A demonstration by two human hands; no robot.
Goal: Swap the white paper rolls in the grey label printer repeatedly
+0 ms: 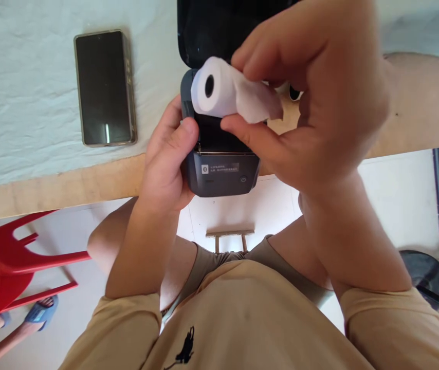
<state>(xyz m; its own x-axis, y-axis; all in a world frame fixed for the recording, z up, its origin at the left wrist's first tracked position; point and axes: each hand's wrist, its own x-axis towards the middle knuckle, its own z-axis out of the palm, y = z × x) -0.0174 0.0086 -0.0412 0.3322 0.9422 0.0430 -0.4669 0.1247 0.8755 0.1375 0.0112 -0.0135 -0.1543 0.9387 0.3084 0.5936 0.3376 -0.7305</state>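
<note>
My left hand is closed round the left side of a small dark label printer, its thumb on the top edge. The printer has a power button and a Bluetooth label on its front, and its paper bay is uncovered. Over that bay, my right hand pinches a white paper roll with a black core, tilted, its loose end trailing to the right. Whether the roll touches the printer is hard to tell. Behind my right hand a small black-and-white item is mostly hidden.
A smartphone lies on the pale cloth at the left. Behind the printer is a black case. The wooden table edge runs below. A red plastic chair and another person's slippered foot are at lower left.
</note>
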